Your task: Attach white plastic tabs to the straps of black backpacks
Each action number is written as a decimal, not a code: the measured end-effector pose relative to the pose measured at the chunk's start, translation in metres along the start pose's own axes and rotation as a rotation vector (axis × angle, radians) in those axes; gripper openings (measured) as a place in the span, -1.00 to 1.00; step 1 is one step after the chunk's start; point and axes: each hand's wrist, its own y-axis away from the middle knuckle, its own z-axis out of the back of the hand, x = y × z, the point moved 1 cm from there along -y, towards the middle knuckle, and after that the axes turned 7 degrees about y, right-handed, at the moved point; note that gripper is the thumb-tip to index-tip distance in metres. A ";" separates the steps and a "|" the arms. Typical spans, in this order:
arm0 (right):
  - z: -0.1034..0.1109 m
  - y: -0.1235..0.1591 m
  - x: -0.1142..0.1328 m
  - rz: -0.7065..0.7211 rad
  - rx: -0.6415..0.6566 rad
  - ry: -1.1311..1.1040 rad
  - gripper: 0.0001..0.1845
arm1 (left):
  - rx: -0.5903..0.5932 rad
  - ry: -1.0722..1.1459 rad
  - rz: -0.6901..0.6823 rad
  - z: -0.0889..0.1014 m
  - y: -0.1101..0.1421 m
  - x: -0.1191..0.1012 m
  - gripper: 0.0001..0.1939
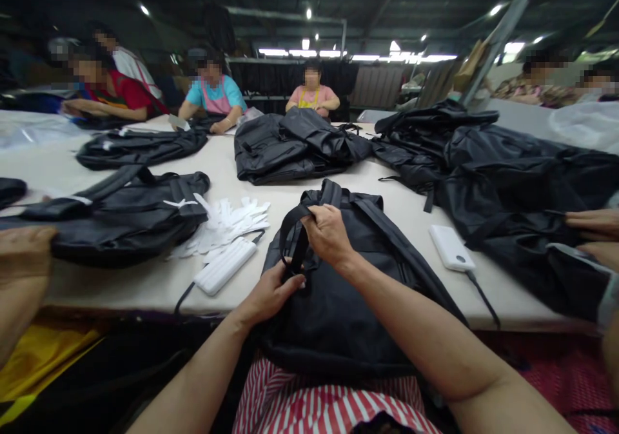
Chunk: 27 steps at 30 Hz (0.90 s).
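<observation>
A black backpack (348, 305) lies in front of me, partly over the table's near edge, its straps facing up. My right hand (329, 233) is closed around a black shoulder strap (291, 224) near the top of the bag. Lower on the same side, my left hand (273, 292) grips the lower part of that strap between thumb and fingers. Something small and white shows at the left thumb tip, too small to name. The strap bends in a loop between my two hands.
White strips (232, 224) lie in a pile beside a white power bank (226, 265). Another power bank (452, 248) with a cable sits right. More black backpacks (290, 144) cover the table (159, 292). Co-workers' hands (24, 260) reach in from both sides; several people sit across.
</observation>
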 end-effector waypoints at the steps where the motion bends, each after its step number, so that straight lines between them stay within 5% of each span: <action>1: 0.001 -0.002 -0.003 -0.003 0.015 0.006 -0.67 | 0.019 0.024 0.039 0.000 0.002 0.003 -0.67; 5: -0.006 0.000 -0.016 -0.006 0.132 0.053 -0.68 | 0.078 0.152 0.141 0.002 0.008 0.008 -0.71; 10: -0.019 0.010 -0.038 -0.216 0.253 0.062 -0.65 | 0.150 0.224 0.142 0.008 0.009 0.008 -0.61; 16: -0.021 0.016 -0.062 -0.312 0.300 0.102 -0.66 | -0.135 -0.202 0.041 0.022 0.025 0.012 -0.61; 27: -0.036 0.038 -0.093 -0.411 0.429 -0.027 -0.76 | -0.090 -0.753 -0.013 0.000 0.027 0.020 -0.77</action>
